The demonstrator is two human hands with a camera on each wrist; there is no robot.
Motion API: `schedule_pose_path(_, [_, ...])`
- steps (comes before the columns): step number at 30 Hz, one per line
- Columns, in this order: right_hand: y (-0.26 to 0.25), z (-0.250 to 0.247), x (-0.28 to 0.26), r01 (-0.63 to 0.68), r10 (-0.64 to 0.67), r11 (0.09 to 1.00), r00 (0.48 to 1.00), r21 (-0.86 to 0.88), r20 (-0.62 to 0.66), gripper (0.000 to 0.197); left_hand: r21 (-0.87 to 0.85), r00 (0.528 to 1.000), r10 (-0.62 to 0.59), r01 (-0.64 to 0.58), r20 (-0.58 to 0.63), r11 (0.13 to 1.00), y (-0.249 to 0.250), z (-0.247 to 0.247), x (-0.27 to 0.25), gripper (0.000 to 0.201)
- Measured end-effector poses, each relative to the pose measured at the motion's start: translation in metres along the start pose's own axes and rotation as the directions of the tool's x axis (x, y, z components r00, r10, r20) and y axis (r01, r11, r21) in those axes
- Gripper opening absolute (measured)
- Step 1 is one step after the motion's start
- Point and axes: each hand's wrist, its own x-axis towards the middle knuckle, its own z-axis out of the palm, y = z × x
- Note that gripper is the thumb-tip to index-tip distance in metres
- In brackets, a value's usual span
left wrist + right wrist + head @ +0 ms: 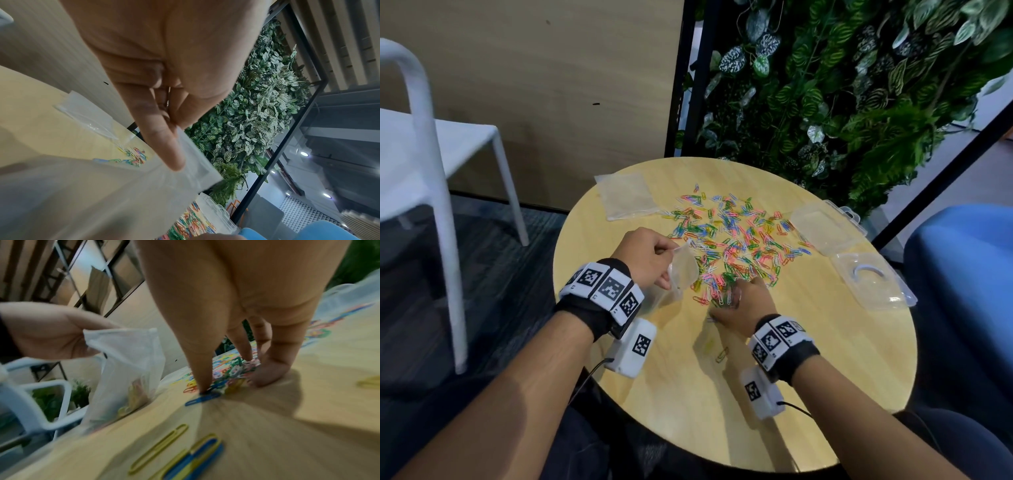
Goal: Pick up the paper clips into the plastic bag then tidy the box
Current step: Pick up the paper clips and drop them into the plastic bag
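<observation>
Colourful paper clips [736, 240] lie scattered over the middle of a round wooden table [808, 359]. My left hand [650, 257] pinches the mouth of a clear plastic bag [683, 270] between thumb and forefinger [164, 142] and holds it upright at the table's left edge. A few clips [133, 395] lie in the bag [127, 361]. My right hand [743, 305] is down on the near edge of the pile. Its thumb [197, 369] and fingertips [265, 378] close round a clump of clips [232, 374]. An open clear box [887, 294] lies at the right.
A flat stack of spare clear bags [625, 200] lies at the table's back left. A few stray yellow and blue clips [722, 354] lie near my right wrist. A white chair [424, 164] stands left, a blue seat [962, 274] right, and a plant wall [842, 85] behind.
</observation>
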Motion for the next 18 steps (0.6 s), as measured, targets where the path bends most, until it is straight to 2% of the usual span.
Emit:
schedule_pose_path(2, [-0.006, 0.005, 0.003, 0.009, -0.011, 0.998, 0.999, -0.060, -0.041, 0.055, 0.004, 1.000, 0.007, -0.007, -0.001, 1.000, 0.000, -0.001, 0.000, 0.019])
schedule_pose_path(6, [-0.006, 0.001, 0.008, 0.083, -0.095, 0.990, 0.990, -0.111, -0.106, 0.028, 0.013, 1.000, 0.022, -0.022, 0.008, 1.000, 0.000, -0.001, 0.001, 0.020])
schedule_pose_path(10, [0.006, -0.011, 0.011, 0.109, -0.117, 0.977, 0.993, -0.183, -0.033, 0.034, 0.022, 1.000, 0.025, -0.025, 0.018, 0.999, 0.001, 0.000, 0.001, 0.019])
schedule_pose_path(12, [0.017, -0.018, 0.015, 0.060, -0.063, 0.993, 0.998, -0.105, -0.027, 0.026, 0.030, 1.000, 0.025, -0.025, 0.018, 0.999, -0.001, 0.000, 0.001, 0.020])
schedule_pose_path(13, [0.024, -0.021, 0.017, 0.017, -0.016, 1.000, 0.998, 0.017, -0.056, 0.018, 0.036, 1.000, 0.025, -0.026, 0.016, 0.999, -0.002, -0.001, 0.001, 0.020])
schedule_pose_path(14, [0.033, -0.025, 0.019, -0.048, 0.066, 0.970, 0.996, 0.240, -0.067, 0.011, 0.043, 1.000, 0.026, -0.026, 0.016, 0.999, -0.002, -0.001, 0.001, 0.020])
schedule_pose_path(15, [0.040, -0.028, 0.019, -0.144, 0.170, 0.849, 0.985, 0.509, -0.006, 0.007, 0.051, 0.999, 0.026, -0.027, 0.018, 0.998, -0.002, -0.001, 0.001, 0.020])
schedule_pose_path(16, [0.045, -0.031, 0.019, -0.235, 0.212, 0.636, 0.969, 0.735, 0.127, 0.006, 0.056, 0.999, 0.027, -0.028, 0.022, 0.998, -0.002, -0.001, 0.001, 0.020])
schedule_pose_path(17, [0.049, -0.032, 0.018, -0.290, 0.179, 0.401, 0.955, 0.869, 0.236, 0.010, 0.057, 0.999, 0.027, -0.028, 0.027, 0.998, -0.002, 0.000, 0.000, 0.019])
schedule_pose_path(18, [0.048, -0.035, 0.016, -0.332, 0.118, 0.200, 0.942, 0.922, 0.313, 0.013, 0.058, 0.999, 0.027, -0.028, 0.032, 0.998, -0.002, 0.000, 0.000, 0.020])
